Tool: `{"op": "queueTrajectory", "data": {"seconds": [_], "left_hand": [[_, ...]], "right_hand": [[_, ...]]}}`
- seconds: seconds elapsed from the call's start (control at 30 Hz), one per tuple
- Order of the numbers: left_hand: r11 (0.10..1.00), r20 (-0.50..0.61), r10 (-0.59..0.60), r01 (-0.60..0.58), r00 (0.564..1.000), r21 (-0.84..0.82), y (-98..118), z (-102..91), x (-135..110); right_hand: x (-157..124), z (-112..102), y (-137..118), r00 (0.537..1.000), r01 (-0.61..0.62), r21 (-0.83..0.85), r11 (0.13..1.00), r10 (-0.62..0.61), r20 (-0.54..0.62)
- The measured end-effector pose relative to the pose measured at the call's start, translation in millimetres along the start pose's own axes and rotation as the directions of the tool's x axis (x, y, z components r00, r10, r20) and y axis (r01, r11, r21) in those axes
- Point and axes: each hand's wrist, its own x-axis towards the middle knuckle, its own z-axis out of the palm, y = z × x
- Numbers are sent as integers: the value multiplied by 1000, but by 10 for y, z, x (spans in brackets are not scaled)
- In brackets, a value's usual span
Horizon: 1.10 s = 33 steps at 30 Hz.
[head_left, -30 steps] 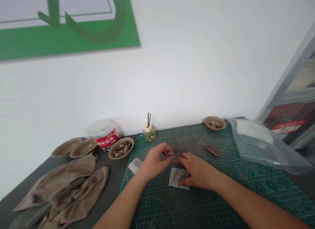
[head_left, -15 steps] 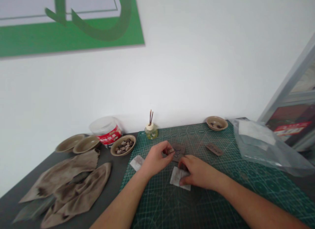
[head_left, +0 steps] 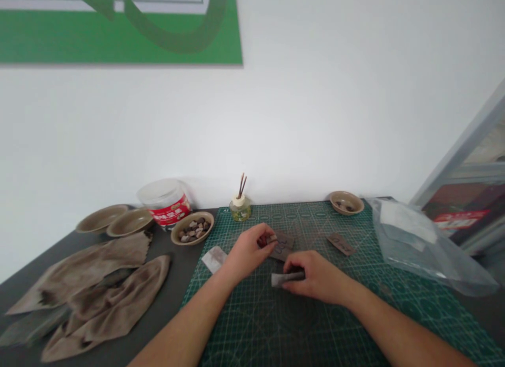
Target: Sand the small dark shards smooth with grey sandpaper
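Left hand (head_left: 246, 253) pinching a small brown piece (head_left: 262, 241), right hand (head_left: 315, 277) closed on a folded strip (head_left: 287, 278) of grey-white paper, both above a green cutting mat (head_left: 292, 325). Just past the left fingertips, a dark carved tile (head_left: 282, 246); beyond the right hand, a second tile (head_left: 340, 244). Left of the left hand, a paper scrap (head_left: 214, 259), then a pebble bowl (head_left: 192, 228) and cloths (head_left: 87, 288) on the table (head_left: 165, 251). Far right of the hands, a plastic bag (head_left: 422, 246).
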Motion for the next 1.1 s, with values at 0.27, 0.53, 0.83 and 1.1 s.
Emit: {"op": "queueTrajectory", "data": {"seconds": [0.27,0.53,0.83,1.1], "left_hand": [[999,-4,-7,7,1000,-45,22,-1,-1],[992,-16,-60,58,998,-115,-5,29,-1],[963,-19,-88,80,996,-257,46,56,-13],[956,40,-78,86,996,-280,152,76,-44]], "right_hand": [[21,49,41,999,19,-52,998,-17,27],[20,24,54,1000,10,-39,999,-11,-25],[8,-116,11,979,86,583,808,39,-199],[47,-80,112,955,97,567,818,84,-284]]}}
